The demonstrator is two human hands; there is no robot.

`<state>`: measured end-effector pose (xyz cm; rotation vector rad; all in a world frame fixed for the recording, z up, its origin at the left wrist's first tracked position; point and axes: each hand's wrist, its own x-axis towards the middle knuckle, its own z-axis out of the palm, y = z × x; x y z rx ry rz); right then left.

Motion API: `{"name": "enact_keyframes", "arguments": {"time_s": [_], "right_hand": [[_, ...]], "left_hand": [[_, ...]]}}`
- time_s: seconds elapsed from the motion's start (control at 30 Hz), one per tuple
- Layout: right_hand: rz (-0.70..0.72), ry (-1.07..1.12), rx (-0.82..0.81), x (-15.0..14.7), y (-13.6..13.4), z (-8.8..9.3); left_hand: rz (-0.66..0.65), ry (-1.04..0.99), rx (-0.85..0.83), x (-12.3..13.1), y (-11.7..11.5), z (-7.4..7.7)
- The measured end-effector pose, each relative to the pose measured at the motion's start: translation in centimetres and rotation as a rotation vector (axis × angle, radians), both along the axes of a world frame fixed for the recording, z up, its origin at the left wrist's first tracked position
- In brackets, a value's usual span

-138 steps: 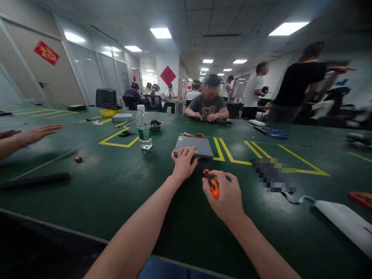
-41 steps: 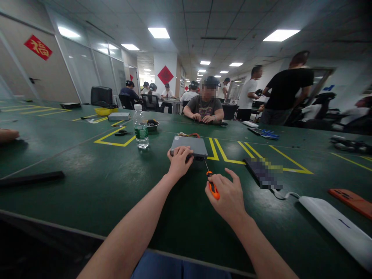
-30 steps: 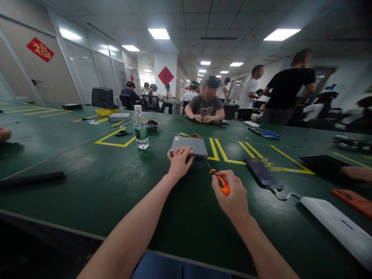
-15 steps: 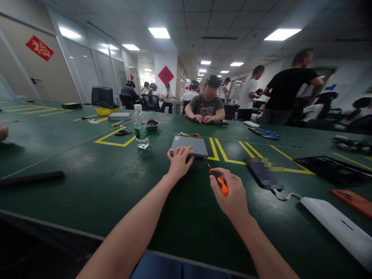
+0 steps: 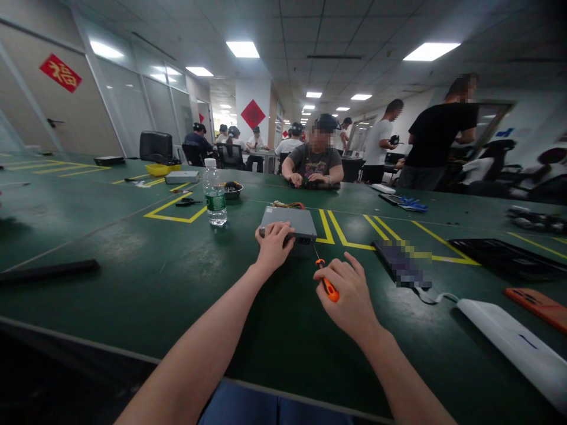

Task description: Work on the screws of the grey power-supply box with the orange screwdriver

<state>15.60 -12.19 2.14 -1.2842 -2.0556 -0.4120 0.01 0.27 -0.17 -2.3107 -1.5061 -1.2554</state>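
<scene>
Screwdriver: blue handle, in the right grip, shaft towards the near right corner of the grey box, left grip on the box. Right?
No, the colour is off: the screwdriver has an orange and black handle, as the head view shows. The rest stands: it is in the right grip, shaft towards the near right corner of the grey box, left grip on the box.

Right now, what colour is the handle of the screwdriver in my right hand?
The screwdriver handle is orange with black, seen best in the head view.
</scene>
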Motion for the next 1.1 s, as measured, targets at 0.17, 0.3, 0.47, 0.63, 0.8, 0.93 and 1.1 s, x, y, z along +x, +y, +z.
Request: {"name": "enact_keyframes", "arguments": {"time_s": [0.17, 0.3, 0.47, 0.63, 0.8, 0.93, 1.1], "right_hand": [[-0.080, 0.167, -0.009, -0.01, 0.13, -0.03], [-0.142, 0.323, -0.040, -0.12, 0.12, -0.30], [-0.081, 0.164, 0.071, -0.19, 0.11, -0.53], [-0.105, 0.141, 0.040, -0.33, 0.11, -0.33], [-0.179, 0.190, 0.038, -0.45, 0.27, -0.74], [-0.087, 0.025, 0.085, -0.73, 0.35, -0.93], [-0.089, 0.032, 0.118, -0.77, 0.03, -0.55]], "left_hand": [[-0.016, -0.010, 0.013, -0.10, 0.01, -0.03], [-0.017, -0.015, 0.004, -0.10, -0.02, 0.03], [-0.024, -0.018, -0.004, -0.06, -0.08, 0.10], [-0.020, -0.017, -0.011, -0.07, -0.03, 0.06], [-0.013, -0.002, -0.027, -0.09, -0.02, 0.07], [-0.004, -0.003, -0.033, -0.09, -0.06, 0.12], [-0.019, 0.001, -0.028, -0.19, -0.12, 0.21]]}}
